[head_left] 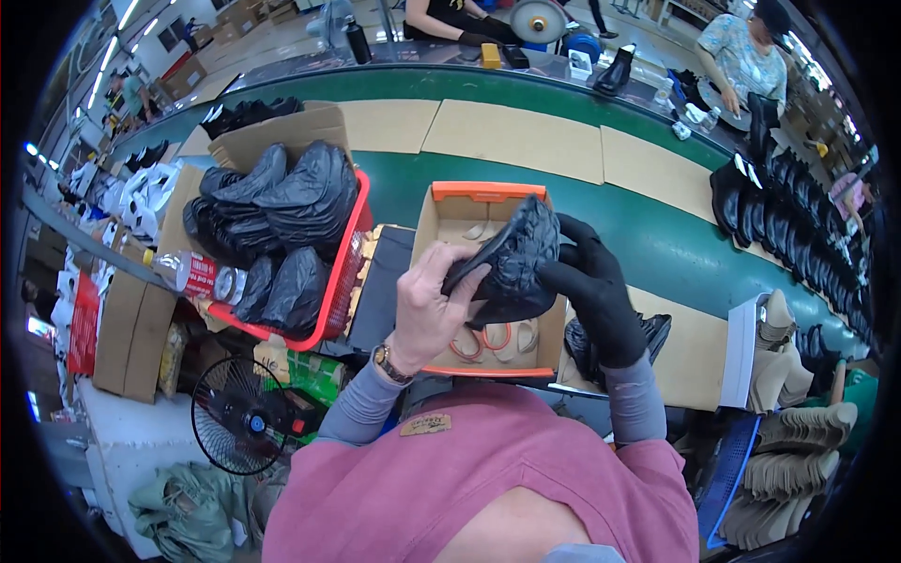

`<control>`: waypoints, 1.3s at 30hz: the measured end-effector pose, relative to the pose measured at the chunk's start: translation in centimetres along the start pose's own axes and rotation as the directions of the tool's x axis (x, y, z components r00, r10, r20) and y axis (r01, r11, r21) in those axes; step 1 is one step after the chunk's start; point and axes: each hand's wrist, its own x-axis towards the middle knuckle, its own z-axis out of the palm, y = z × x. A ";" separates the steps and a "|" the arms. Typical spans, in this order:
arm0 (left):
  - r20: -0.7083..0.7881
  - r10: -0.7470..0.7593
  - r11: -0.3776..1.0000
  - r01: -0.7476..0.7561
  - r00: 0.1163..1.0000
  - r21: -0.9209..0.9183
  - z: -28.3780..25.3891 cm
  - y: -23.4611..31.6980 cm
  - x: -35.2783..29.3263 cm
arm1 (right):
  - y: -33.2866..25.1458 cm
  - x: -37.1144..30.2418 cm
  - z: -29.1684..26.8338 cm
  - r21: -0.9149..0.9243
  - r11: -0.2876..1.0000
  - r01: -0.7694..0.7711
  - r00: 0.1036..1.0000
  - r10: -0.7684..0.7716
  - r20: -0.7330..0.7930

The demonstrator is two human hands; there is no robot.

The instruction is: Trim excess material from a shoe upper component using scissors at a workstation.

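A shoe upper wrapped in crinkled black plastic [518, 263] is held up between my two hands. My left hand [427, 296], bare with a wristwatch, pinches its left edge with fingers and thumb. My right hand [601, 286], in a black glove, closes on its right side. Just beneath is a cardboard box with an orange rim [490, 190], where orange-handled scissors [496, 336] and several pale curved pieces lie. Another black plastic-wrapped piece [655, 328] rests on cardboard, partly hidden behind my right wrist.
To the left stands a red crate [349, 253] heaped with black wrapped uppers [310, 192]; a plastic bottle [199, 275] leans there. A black fan [246, 416] sits nearer me. Beige insoles [788, 460] are stacked at right. Beyond the green bench [394, 174], two people work.
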 end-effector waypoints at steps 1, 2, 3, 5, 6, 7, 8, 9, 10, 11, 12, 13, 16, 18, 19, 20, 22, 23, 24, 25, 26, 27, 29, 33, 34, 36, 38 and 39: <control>-0.014 -0.107 0.989 0.105 0.994 -0.101 0.4 -0.1 -0.7 | 1.6 0.7 0.6 -0.016 0.995 0.101 0.995 -0.101 0.003; -0.019 -0.212 0.958 0.204 0.977 -0.203 0.5 -0.1 -1.3 | 1.8 0.8 1.3 -0.013 0.996 0.093 0.996 -0.092 0.016; 0.034 -0.274 0.931 0.274 0.961 -0.241 0.3 -0.1 -1.6 | 2.1 1.0 1.9 -0.248 0.950 0.192 0.980 -0.201 -0.010; -0.022 -0.218 0.958 0.210 0.976 -0.194 -0.1 -0.7 -1.8 | 2.4 1.4 2.7 -0.465 0.841 0.275 0.951 -0.309 0.004; -0.065 -0.150 0.979 0.139 0.986 -0.150 -0.3 -1.1 -1.9 | 2.3 1.6 3.1 -0.556 0.749 0.359 0.920 -0.386 0.074; -0.066 -0.132 0.981 0.120 0.989 -0.154 -0.6 -1.4 -2.2 | 2.3 1.8 3.4 -0.632 0.639 0.438 0.879 -0.452 0.151; -0.072 -0.137 0.981 0.125 0.988 -0.149 -0.8 -1.4 -2.4 | 2.3 2.1 3.7 -0.691 0.514 0.509 0.830 -0.507 0.234; -0.076 -0.125 0.985 0.115 0.989 -0.125 -0.9 -1.3 -2.6 | 2.4 2.2 3.8 -0.688 0.515 0.512 0.830 -0.503 0.241; -0.079 -0.113 0.989 0.104 0.991 -0.103 -1.0 -1.3 -2.8 | 2.7 2.4 3.9 -0.687 0.539 0.487 0.852 -0.465 0.239; -0.089 -0.098 0.992 0.090 0.991 -0.093 -0.9 -1.6 -3.0 | 2.9 2.6 3.9 -0.687 0.562 0.461 0.873 -0.426 0.237; -0.092 -0.102 0.991 0.093 0.991 -0.092 -0.9 -1.8 -3.2 | 3.2 2.9 3.6 -0.686 0.563 0.462 0.873 -0.423 0.241; -0.090 -0.079 0.994 0.072 0.993 -0.084 -0.9 -2.1 -3.4 | 3.4 3.1 3.2 -0.675 0.572 0.467 0.869 -0.437 0.231; -0.094 -0.088 0.994 0.081 0.992 -0.074 -0.9 -2.7 -3.7 | 3.9 3.2 3.7 -0.635 0.605 0.480 0.842 -0.521 0.140; -0.100 -0.119 0.991 0.112 0.988 -0.072 -1.0 -3.0 -3.6 | 3.9 3.1 4.0 -0.605 0.628 0.489 0.812 -0.581 0.055; -0.127 -0.070 0.997 0.067 0.989 -0.029 -1.1 -3.2 -3.5 | 3.2 2.9 4.1 -0.748 0.438 0.499 0.753 -0.646 0.125; -0.150 -0.020 1.000 0.023 0.988 0.014 -1.2 -3.3 -3.4 | 2.5 2.7 4.2 -0.848 0.224 0.480 0.693 -0.689 0.210; -0.073 0.003 1.000 -0.003 0.997 0.006 -1.6 -3.2 -3.4 | 2.2 2.7 4.5 -0.859 0.205 0.470 0.728 -0.640 0.245; 0.005 0.082 0.996 -0.082 0.997 0.040 -1.7 -3.1 -3.4 | 2.6 3.2 4.1 -0.864 0.155 0.480 0.730 -0.616 0.295; 0.081 0.157 0.984 -0.162 0.984 0.071 -1.8 -3.2 -3.4 | 2.9 3.7 3.8 -0.863 0.103 0.494 0.730 -0.588 0.348; 0.114 0.131 0.989 -0.138 0.985 0.053 -1.7 -3.4 -3.5 | 3.2 3.9 3.5 -0.849 0.106 0.518 0.727 -0.577 0.372; 0.116 0.129 0.989 -0.136 0.985 0.050 -1.4 -3.4 -3.6 | 3.2 3.6 3.6 -0.851 0.107 0.515 0.730 -0.575 0.370; 0.046 0.069 0.997 -0.070 0.997 0.028 -1.3 -3.5 -3.5 | 3.1 3.4 4.0 -0.860 0.076 0.505 0.701 -0.618 0.357; -0.059 -0.037 0.999 0.036 0.998 -0.008 -1.1 -4.0 -3.4 | 2.8 2.8 4.3 -0.868 0.046 0.494 0.670 -0.657 0.346; -0.070 -0.066 0.987 0.055 0.995 -0.148 -1.5 -4.2 -2.9 | 2.9 1.7 3.7 -0.808 0.044 0.588 0.560 -0.743 0.367; -0.072 -0.066 0.987 0.055 0.995 -0.149 -1.7 -4.2 -2.9 | 3.1 1.6 3.3 -0.774 0.074 0.628 0.534 -0.766 0.359; -0.017 -0.104 0.993 0.102 0.994 -0.064 -2.1 -4.1 -3.1 | 3.0 1.3 2.9 -0.734 0.175 0.657 0.563 -0.761 0.322; -0.050 -0.074 0.997 0.073 0.996 -0.034 -2.2 -4.1 -3.3 | 1.5 1.2 3.7 -0.631 0.476 0.612 0.710 -0.682 0.174; -0.076 -0.039 0.999 0.039 0.996 -0.005 -2.4 -3.9 -3.4 | 1.2 1.1 4.6 -0.699 0.435 0.568 0.716 -0.680 0.158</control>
